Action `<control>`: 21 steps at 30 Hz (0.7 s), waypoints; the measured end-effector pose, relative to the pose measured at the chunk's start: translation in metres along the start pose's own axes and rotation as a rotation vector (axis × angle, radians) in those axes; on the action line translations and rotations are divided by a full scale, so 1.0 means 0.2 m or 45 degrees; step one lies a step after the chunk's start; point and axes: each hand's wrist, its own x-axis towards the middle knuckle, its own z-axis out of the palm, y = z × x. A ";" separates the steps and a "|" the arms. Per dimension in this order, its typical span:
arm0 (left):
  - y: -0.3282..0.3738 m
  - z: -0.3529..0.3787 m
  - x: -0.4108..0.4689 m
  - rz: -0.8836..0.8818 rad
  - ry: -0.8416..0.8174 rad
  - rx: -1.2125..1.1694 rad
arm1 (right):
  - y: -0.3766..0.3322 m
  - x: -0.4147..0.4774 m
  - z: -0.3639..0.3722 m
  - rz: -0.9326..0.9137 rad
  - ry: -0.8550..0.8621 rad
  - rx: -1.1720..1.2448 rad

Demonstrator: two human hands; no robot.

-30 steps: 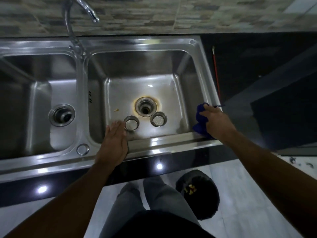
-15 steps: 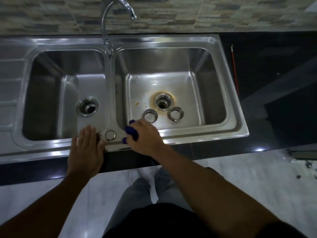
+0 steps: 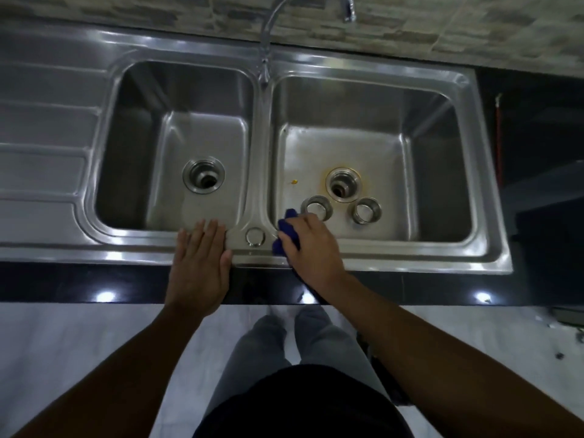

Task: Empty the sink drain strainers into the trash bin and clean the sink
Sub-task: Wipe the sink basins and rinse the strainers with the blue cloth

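A steel double sink [image 3: 410, 257] fills the view. In the right basin two round strainers stand beside the open drain [image 3: 343, 184]: one strainer [image 3: 317, 207] just past my right hand, the other strainer [image 3: 365, 210] further right. A small yellow scrap [image 3: 294, 182] lies left of that drain. My right hand [image 3: 311, 248] grips a blue cloth [image 3: 287, 233] on the front rim near the divider. My left hand [image 3: 200, 267] rests flat on the front rim by the left basin, whose drain [image 3: 203, 179] is open.
A curved tap [image 3: 268, 42] rises from the divider at the back. A ribbed drainboard [image 3: 41, 147] lies at the left. The black counter [image 3: 543, 137] at the right carries a thin red stick [image 3: 498, 137]. A round cap [image 3: 255, 236] sits on the rim between my hands.
My right hand slid the blue cloth from the rim's right corner leftward to the divider. My left hand shifted left along the rim. The view moved left and the trash bin dropped out of sight.
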 end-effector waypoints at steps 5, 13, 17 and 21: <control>0.00 0.02 -0.01 0.002 0.022 -0.017 | -0.29 0.20 0.19 0.177 0.068 0.224; -0.05 0.06 0.01 0.031 0.046 -0.085 | -0.36 0.93 0.17 0.322 0.353 0.265; -0.06 0.08 0.01 0.057 0.084 -0.128 | -0.30 1.27 0.14 0.301 0.312 0.079; -0.07 0.09 0.01 0.061 0.100 -0.133 | -0.28 1.32 0.13 0.321 0.336 0.087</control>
